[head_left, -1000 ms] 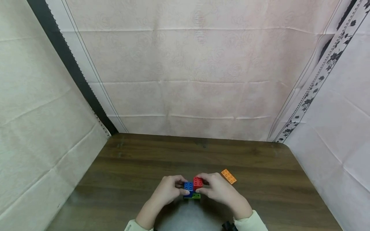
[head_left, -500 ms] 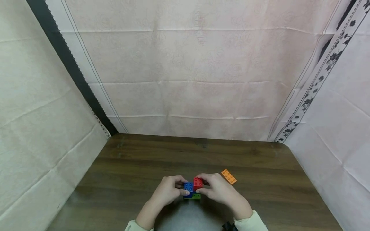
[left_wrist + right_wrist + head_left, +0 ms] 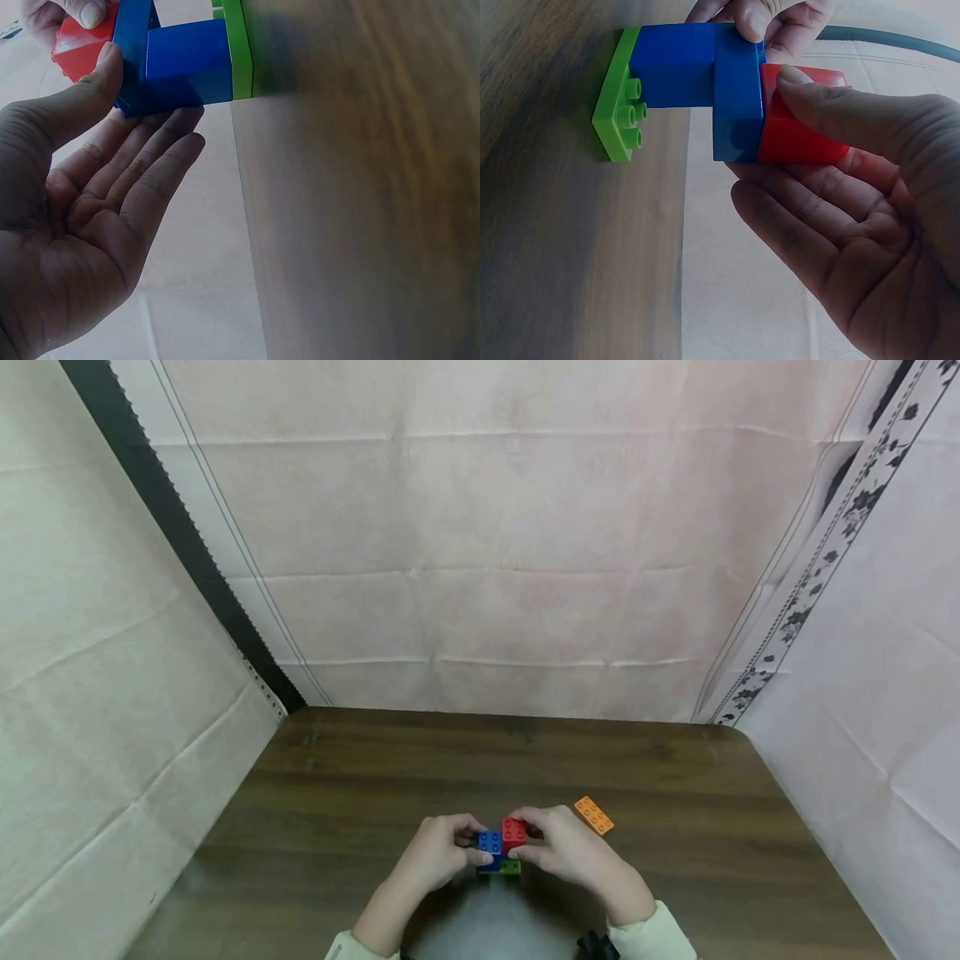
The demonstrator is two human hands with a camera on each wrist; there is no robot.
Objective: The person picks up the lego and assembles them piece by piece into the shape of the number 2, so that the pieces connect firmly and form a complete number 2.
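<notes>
A small stack of toy building bricks stands on the table in front of me. Its base is a green plate (image 3: 613,112) with studs showing on one side. On that sits a blue block (image 3: 676,64), and a flatter blue brick (image 3: 737,105) lies across the block, jutting out to the right. The red brick (image 3: 513,833) rests on the jutting end. My left hand (image 3: 442,852) pinches the flatter blue brick between thumb and fingers. From the other side, my right hand (image 3: 558,847) holds the red brick, thumb on its near face.
An orange studded plate (image 3: 594,815) lies on the wooden table (image 3: 360,777), just beyond my right hand. Something black (image 3: 597,946) shows by the right sleeve at the bottom edge. Pale cloth (image 3: 480,610) hangs behind the table and on both sides.
</notes>
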